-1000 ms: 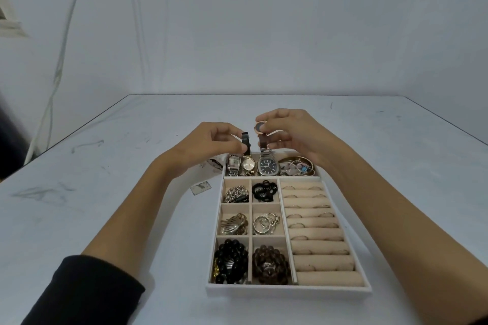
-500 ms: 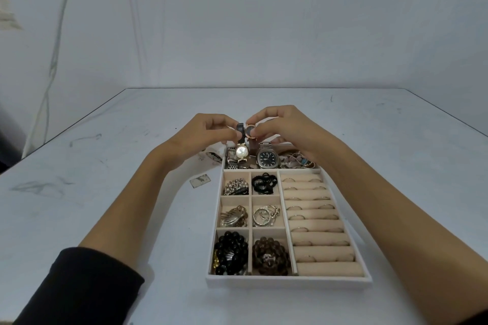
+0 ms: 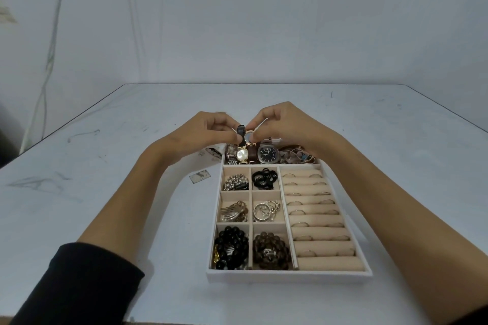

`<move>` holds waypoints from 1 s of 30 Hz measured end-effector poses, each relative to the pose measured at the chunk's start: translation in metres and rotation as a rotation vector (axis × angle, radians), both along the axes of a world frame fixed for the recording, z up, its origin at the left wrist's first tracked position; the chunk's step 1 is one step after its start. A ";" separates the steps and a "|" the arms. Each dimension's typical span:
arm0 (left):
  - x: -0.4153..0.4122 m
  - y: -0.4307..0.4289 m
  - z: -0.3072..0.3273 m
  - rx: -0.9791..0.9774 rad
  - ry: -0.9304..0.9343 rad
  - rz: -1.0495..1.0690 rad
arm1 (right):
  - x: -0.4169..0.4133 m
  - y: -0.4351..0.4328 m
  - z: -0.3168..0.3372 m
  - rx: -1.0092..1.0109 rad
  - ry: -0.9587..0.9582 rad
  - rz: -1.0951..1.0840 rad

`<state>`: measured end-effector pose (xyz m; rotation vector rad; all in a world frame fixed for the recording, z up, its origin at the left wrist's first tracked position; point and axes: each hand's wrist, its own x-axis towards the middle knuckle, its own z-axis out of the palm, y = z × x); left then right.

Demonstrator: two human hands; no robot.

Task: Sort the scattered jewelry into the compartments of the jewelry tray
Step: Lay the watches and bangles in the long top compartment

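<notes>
Tray (image 3: 287,277) sits on table (image 3: 105,192), centre-right. Near cells: black beads (image 3: 231,248) and brown beads (image 3: 270,250); ring rolls (image 3: 317,221) run along the right side. Scrap (image 3: 200,176) lies on table just left of tray. Far cell holds gold watch (image 3: 242,154) and dark watch (image 3: 268,153). Above that cell, held watch (image 3: 248,136): left hand (image 3: 208,132) pinches its black strap, right hand (image 3: 285,124) pinches the gold-rimmed case. Both hands grasping, fingertips almost meeting.
</notes>
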<state>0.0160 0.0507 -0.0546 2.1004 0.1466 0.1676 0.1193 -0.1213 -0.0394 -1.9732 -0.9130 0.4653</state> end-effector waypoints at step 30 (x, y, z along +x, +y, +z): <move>0.003 0.002 -0.008 0.154 -0.025 0.014 | 0.000 0.001 -0.006 0.021 -0.025 -0.019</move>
